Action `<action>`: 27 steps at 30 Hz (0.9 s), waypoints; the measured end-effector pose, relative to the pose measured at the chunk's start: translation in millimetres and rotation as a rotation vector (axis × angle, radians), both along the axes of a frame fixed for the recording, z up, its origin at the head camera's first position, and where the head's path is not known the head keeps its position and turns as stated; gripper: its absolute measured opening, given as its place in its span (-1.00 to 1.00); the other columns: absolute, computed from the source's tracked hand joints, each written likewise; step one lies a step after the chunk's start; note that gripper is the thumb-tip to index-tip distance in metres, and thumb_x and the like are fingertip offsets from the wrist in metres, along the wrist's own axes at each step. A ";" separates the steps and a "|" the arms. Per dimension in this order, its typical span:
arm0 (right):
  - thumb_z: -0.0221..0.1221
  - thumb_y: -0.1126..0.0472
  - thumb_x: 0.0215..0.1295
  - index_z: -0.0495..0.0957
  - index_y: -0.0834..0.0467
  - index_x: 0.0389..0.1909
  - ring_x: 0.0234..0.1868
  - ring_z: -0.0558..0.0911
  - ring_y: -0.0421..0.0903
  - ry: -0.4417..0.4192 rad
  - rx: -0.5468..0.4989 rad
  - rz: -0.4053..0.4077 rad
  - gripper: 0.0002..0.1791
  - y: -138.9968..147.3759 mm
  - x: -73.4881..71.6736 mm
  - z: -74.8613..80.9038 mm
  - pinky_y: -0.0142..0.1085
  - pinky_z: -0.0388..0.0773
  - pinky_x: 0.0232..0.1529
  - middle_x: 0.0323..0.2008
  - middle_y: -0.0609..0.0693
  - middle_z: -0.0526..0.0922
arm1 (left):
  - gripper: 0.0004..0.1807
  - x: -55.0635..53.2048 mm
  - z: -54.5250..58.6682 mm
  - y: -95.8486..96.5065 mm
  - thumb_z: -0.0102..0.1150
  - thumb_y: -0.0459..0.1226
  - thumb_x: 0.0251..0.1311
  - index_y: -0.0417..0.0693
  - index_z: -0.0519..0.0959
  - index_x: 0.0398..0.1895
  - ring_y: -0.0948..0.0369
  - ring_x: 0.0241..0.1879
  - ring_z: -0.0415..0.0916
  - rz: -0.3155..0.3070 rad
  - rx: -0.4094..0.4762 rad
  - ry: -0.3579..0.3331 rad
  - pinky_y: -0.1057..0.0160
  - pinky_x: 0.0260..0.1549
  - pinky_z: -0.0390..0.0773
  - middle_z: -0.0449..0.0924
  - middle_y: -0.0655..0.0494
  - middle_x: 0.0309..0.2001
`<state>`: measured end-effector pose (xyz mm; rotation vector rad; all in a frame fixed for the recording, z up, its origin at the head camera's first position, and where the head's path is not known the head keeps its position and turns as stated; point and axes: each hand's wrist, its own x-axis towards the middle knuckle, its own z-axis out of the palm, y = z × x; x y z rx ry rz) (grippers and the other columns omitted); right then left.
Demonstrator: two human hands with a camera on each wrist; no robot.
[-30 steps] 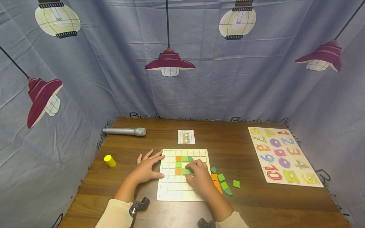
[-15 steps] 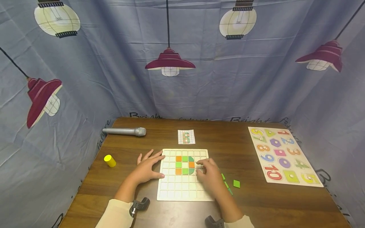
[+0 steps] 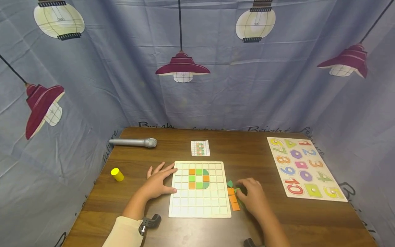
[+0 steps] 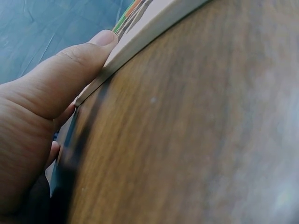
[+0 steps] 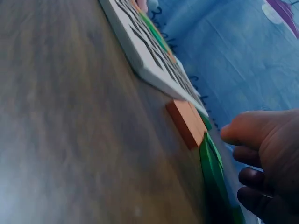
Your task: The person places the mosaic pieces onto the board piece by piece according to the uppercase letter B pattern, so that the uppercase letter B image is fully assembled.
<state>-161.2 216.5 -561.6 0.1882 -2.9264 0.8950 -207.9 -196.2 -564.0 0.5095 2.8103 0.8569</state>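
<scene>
My left hand (image 3: 156, 184) rests at the left edge of a pale wooden grid board (image 3: 182, 209), fingers spread and thumb touching the rim, as the left wrist view also shows. Orange, green (image 3: 199, 185) and teal tiles sit in the board's cells, forming a ring around one bare cell. To the right of the board my right hand (image 3: 252, 195) hovers beside loose green tiles (image 5: 212, 168), partly hiding them in the head view. Its thumb and fingers are apart, and no tile shows between them. Orange tiles (image 3: 232, 199) and a teal tile (image 3: 229, 184) lie between this hand and the board.
Behind the board lies a small printed pattern card (image 3: 200, 148). A grey microphone (image 3: 134, 142) and a yellow cylinder (image 3: 117, 174) are on the left. A number-and-shape puzzle board (image 3: 305, 171) lies at the right. Curtains (image 3: 197, 103) enclose the table (image 3: 172, 144).
My right hand has left the tile ring and moved right, past the board's edge to the loose green tiles. The left hand has stayed put. The tiles on the board are uncovered now.
</scene>
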 end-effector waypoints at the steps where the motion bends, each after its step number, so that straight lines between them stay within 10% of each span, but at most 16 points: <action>1: 0.40 0.15 0.32 0.70 0.10 0.10 0.15 0.58 0.09 -0.001 0.008 0.003 -0.65 1.0 0.4 -0.9 0.10 0.63 0.17 0.10 0.03 0.68 | -0.01 0.0 0.6 -0.1 0.58 0.15 0.00 0.29 0.40 0.55 -0.12 0.69 -0.16 0.001 0.002 0.001 -0.48 0.45 -0.48 0.12 0.31 0.66; 27: 0.33 0.22 0.32 0.74 0.14 0.07 0.14 0.61 0.18 -0.038 -0.007 -0.030 -0.69 15.2 -4.1 -8.9 0.17 0.58 0.18 0.03 0.08 0.69 | -0.01 -0.1 -1.8 0.0 0.59 0.15 -0.02 0.31 0.40 0.56 -0.12 0.68 -0.15 0.004 0.005 0.005 -0.49 0.45 -0.47 0.13 0.32 0.65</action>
